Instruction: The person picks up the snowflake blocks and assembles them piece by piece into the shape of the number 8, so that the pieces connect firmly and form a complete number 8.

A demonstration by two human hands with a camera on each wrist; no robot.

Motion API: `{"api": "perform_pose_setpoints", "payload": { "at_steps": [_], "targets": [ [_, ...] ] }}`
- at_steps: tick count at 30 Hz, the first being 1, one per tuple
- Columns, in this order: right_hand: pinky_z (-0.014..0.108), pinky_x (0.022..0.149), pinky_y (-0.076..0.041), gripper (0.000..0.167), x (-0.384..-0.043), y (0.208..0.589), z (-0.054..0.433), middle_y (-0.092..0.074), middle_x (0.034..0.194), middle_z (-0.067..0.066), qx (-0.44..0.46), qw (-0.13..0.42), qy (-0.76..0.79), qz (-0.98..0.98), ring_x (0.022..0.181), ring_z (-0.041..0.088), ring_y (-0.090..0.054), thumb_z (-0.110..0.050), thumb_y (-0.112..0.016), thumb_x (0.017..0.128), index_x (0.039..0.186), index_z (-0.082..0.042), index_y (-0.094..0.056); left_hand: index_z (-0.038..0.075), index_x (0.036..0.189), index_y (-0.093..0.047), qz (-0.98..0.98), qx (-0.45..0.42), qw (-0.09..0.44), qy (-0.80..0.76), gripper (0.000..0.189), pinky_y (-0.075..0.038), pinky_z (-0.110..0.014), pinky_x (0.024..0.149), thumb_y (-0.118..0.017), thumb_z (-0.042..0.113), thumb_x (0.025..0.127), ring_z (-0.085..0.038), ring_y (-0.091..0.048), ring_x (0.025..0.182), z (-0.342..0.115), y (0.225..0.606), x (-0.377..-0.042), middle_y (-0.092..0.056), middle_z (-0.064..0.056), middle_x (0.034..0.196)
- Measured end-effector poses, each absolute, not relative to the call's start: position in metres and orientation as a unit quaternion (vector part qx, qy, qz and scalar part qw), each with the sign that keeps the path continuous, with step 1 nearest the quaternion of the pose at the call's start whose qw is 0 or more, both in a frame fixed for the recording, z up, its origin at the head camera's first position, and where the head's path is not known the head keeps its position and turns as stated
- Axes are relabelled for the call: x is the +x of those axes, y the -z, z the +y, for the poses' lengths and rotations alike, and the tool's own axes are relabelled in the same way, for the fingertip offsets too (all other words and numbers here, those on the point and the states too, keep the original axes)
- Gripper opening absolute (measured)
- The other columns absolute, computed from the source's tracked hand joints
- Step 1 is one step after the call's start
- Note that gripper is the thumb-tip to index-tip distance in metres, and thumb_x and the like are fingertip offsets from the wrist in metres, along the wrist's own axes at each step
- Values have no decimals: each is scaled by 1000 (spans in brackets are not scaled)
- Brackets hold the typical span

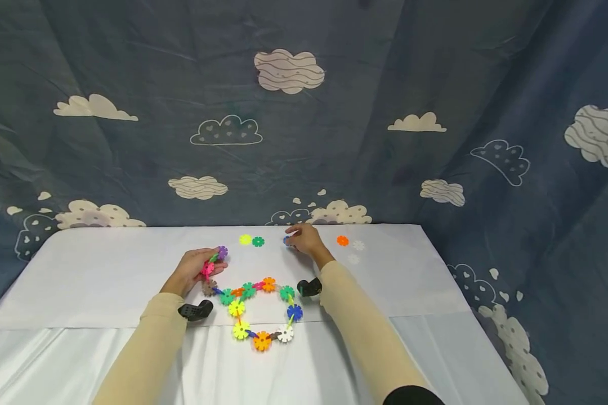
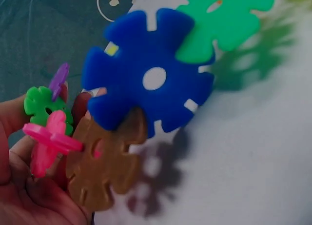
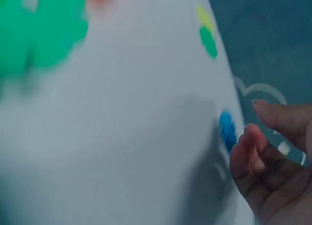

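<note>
My left hand (image 1: 188, 271) holds one end of a chain of interlocking flower-shaped plastic discs (image 1: 249, 290). At that end a purple disc (image 1: 222, 252), a green disc (image 2: 41, 105) and pink discs (image 2: 51, 142) are slotted together, between thumb and fingers in the left wrist view. A brown disc (image 2: 105, 161) and a dark blue disc (image 2: 131, 64) follow. The rest of the chain forms a closed ring on the table. At the far edge, my right hand (image 1: 305, 239) reaches to a loose blue disc (image 3: 227, 131); thumb and fingers are apart in the right wrist view.
Loose yellow (image 1: 245, 239) and green (image 1: 258, 242) discs lie left of my right hand on the white-covered table (image 1: 106, 281). An orange disc (image 1: 342, 241) and pale white discs (image 1: 358, 245) lie to its right. A dark cloud-patterned curtain (image 1: 334, 152) hangs behind the table.
</note>
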State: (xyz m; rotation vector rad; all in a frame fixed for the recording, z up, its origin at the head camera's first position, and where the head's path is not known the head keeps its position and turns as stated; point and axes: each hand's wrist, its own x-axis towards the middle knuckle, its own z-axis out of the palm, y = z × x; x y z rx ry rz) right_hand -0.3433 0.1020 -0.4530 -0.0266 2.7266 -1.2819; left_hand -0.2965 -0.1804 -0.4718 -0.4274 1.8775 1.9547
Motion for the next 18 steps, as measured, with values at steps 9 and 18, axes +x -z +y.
{"api": "perform_pose_setpoints", "payload": {
  "at_steps": [9, 18],
  "targets": [
    [39, 90, -49, 31, -353, 465, 107, -65, 104, 11, 16, 65, 337, 939, 95, 25, -59, -13, -75, 84, 114, -7, -69, -5, 145, -31, 669, -156, 193, -701, 52, -56, -23, 68, -47, 21, 103, -11, -71, 68, -179, 469, -295, -71, -4, 79],
    [34, 78, -48, 22, -353, 467, 104, -61, 87, 7, 25, 50, 333, 941, 82, 22, -55, -10, -81, 78, 94, -5, -66, -5, 144, -33, 677, -181, 184, -689, 53, -56, -22, 67, -50, 23, 102, -12, -71, 67, -177, 473, -295, -71, -4, 79]
  ]
}}
